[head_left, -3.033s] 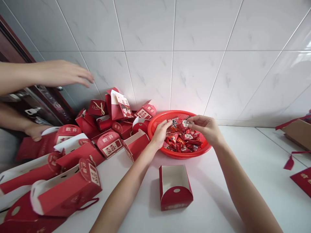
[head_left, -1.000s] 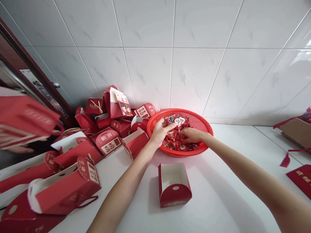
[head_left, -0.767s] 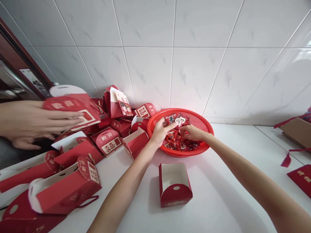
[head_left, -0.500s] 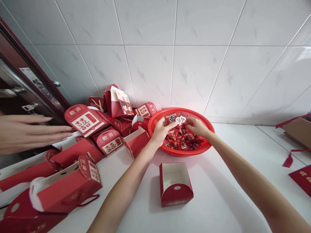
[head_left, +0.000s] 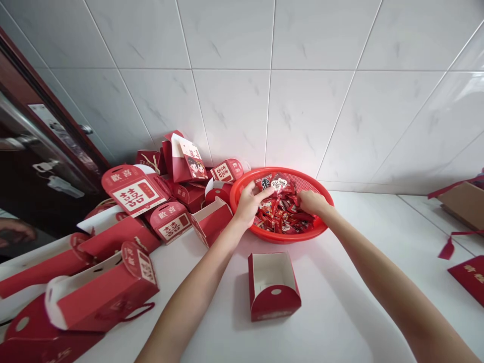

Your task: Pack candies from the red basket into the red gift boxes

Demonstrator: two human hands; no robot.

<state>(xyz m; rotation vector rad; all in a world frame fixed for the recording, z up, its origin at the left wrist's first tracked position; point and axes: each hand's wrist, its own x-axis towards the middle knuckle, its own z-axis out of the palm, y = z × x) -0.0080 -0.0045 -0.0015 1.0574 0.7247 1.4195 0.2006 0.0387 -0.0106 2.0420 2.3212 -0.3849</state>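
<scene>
A red plastic basket (head_left: 291,239) stands against the tiled wall, with many red wrapped candies (head_left: 282,214) inside. My left hand (head_left: 249,201) is closed on wrapped candies over the basket's left side; one wrapper has a white label, another a dark character. At the basket's right side, my right hand (head_left: 312,201) reaches in among the candies with its fingers curled down; their tips are hidden. An open red box (head_left: 275,302) with a white inside sits on the white surface in front of the basket, between my forearms. Nothing shows inside it.
Many red gift boxes (head_left: 132,194) are piled and lined up on the left. Another person's hand (head_left: 17,232) is at the far left edge, by a dark door. A cardboard box (head_left: 465,204) and a red packet (head_left: 471,277) lie at the right.
My right hand has moved slightly right, away from the labelled packet, and down into the candies. The other person's hand has drawn back from the boxes to the left edge.
</scene>
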